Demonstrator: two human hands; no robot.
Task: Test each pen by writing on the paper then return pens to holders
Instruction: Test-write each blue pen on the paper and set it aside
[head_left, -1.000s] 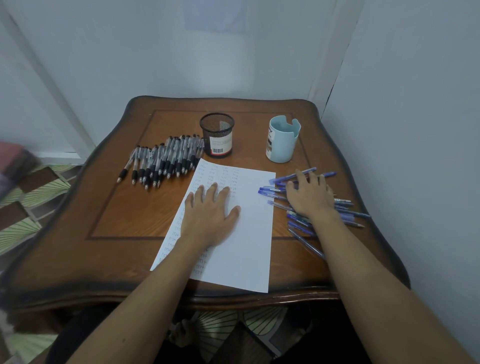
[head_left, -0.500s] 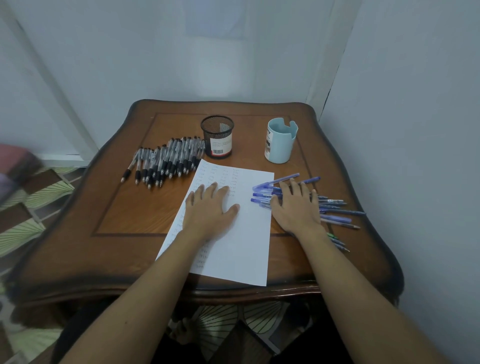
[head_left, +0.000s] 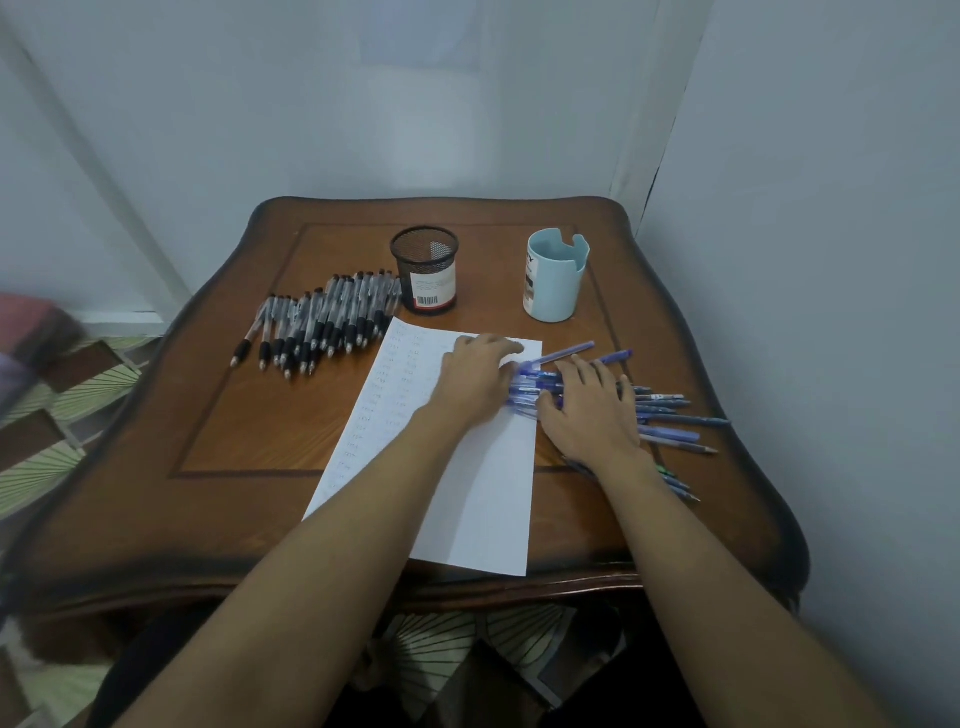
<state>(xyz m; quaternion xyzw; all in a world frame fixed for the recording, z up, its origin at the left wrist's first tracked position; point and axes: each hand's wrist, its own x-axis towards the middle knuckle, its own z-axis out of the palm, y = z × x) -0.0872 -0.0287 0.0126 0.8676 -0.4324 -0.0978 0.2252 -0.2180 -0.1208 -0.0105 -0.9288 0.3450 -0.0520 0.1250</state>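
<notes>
Right hand (head_left: 592, 410) lies flat, fingers spread, pressing the blue pens (head_left: 667, 433). Left hand (head_left: 475, 379) rests relaxed on the paper (head_left: 467, 514), touching their ends.

We find open wood on the table (head_left: 249, 441) left of the paper (head_left: 483, 509) and a gap between mesh holder (head_left: 426, 275) and blue holder (head_left: 556, 278) — but black pens (head_left: 317, 327) crowd the far left, blue pens (head_left: 670, 415) the right, near the wall (head_left: 831, 260).
</notes>
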